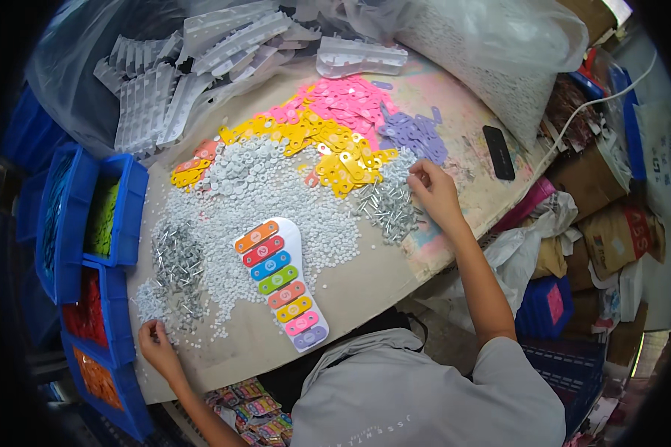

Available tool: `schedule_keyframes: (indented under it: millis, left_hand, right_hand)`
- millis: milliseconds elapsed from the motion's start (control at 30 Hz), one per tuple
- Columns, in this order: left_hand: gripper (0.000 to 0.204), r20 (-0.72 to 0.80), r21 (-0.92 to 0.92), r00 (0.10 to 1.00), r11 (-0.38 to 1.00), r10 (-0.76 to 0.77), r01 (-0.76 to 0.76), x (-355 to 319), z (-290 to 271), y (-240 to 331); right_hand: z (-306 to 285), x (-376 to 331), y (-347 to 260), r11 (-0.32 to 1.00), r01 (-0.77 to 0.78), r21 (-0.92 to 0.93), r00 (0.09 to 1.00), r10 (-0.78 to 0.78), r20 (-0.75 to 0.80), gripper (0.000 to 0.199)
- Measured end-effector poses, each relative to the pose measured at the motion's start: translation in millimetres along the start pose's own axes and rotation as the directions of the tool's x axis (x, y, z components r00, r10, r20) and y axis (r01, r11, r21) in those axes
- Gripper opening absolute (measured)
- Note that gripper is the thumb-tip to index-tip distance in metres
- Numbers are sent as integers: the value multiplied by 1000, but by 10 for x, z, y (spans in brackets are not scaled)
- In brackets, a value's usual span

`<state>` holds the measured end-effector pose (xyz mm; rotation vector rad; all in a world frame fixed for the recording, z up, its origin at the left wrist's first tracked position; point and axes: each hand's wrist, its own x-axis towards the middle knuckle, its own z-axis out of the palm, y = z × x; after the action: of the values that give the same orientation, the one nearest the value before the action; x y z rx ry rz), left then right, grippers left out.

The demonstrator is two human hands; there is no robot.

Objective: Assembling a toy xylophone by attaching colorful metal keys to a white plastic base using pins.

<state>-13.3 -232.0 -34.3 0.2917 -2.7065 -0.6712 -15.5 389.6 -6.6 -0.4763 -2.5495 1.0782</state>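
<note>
A toy xylophone (pixel 289 281) lies on the table in front of me, a white base carrying several coloured bars with a pin at their ends. My right hand (pixel 434 191) is at the right, its fingertips pinched together beside small pale pieces (pixel 399 165) and a heap of metal pins (pixel 388 211). At the table's left edge, my left hand (pixel 156 347) has its fingers drawn together just below another little pile of pale pieces (pixel 150 299). Whatever either hand pinches is too small to make out. More metal pins (pixel 177 257) lie above the left hand.
Small white rings (pixel 276 201) spread over mid-table. Beyond them lie yellow bars (pixel 343 160), pink bars (pixel 344 104) and purple bars (pixel 412 135). White bases (pixel 156 97) fill a plastic bag at the back left. Blue bins (pixel 130 212) line the left; a black phone-like object (pixel 498 153) lies right.
</note>
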Motion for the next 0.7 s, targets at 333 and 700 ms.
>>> schedule_keyframes:
  millis: [333,700]
  left_hand:
    - [10,-22,-94,996,992,-92,90,49,-156,-40]
    - [16,-32,-105,999,995,-7,4,-16,-223,-64]
  right_hand:
    - [22,45,275,987,54,154,997,-47,-53,9]
    - [200,-17,-139,963,160,217,985,-144,-90,10]
